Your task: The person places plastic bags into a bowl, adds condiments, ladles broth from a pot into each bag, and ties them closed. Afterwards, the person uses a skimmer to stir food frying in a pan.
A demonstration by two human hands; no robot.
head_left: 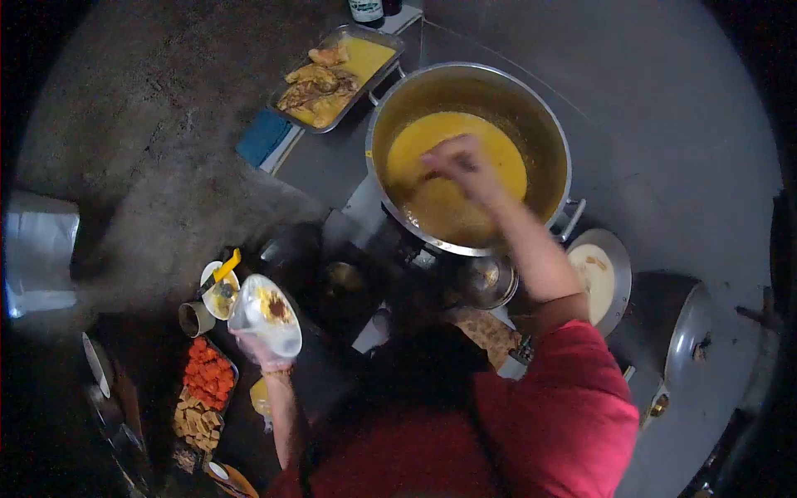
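Note:
My left hand [264, 353] holds a tilted white bowl [287, 339] by its side. Yellow and dark brown powders lie inside the bowl. Over a large metal pot [550, 141] hangs my right hand [462, 163], slightly blurred, with its fingers drawn together. What they hold, if anything, is too small to make out. Below that hand the pot contains a yellow liquid [448, 124], browner and bubbly toward the near side.
A glass tray [330, 126] with meat pieces in yellow sauce stands beyond the pot. Orange chunks [207, 373] and tan pieces [198, 425] fill a tray at left. A pan of creamy liquid [604, 303] and a dark wok [689, 332] are at right.

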